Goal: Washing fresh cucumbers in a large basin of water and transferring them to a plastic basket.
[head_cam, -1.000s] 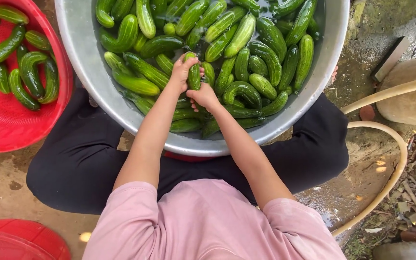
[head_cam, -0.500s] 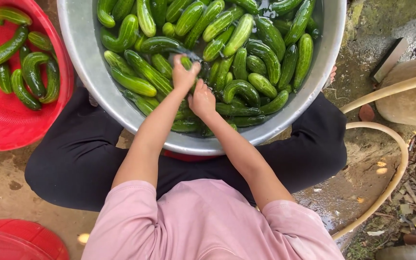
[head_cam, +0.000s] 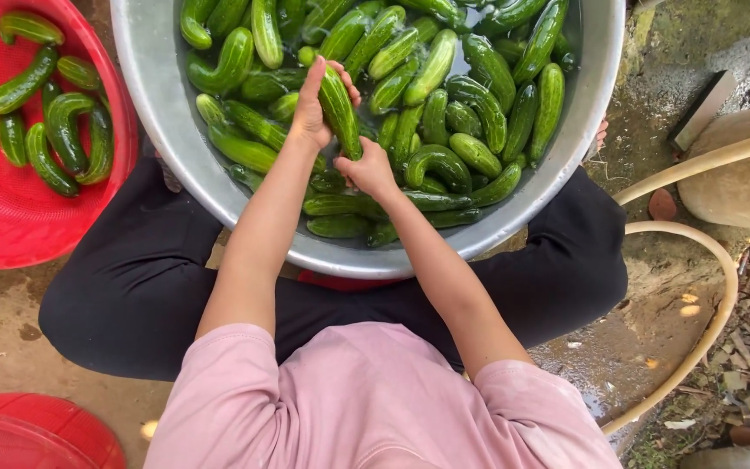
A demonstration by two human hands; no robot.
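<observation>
A wide metal basin (head_cam: pixel 162 113) holds water and several green cucumbers (head_cam: pixel 470 82). Both my hands meet over its near side on one cucumber (head_cam: pixel 338 108), lifted out of the water and tilted. My left hand (head_cam: pixel 310 108) wraps its upper part, fingers curled around it. My right hand (head_cam: pixel 366 172) grips its lower end. Black trousers and a pink shirt fill the lower part of the view.
A red perforated basket (head_cam: pixel 10 226) on the left holds several cucumbers (head_cam: pixel 54 130). Another red container (head_cam: pixel 36 434) shows at the bottom left. A cream hose (head_cam: pixel 713 260) loops on the wet ground at right, beside stones (head_cam: pixel 740 187) and debris.
The cucumber was low among the others, gripped by both hands. It has risen out of the water, with my left hand moved up along it.
</observation>
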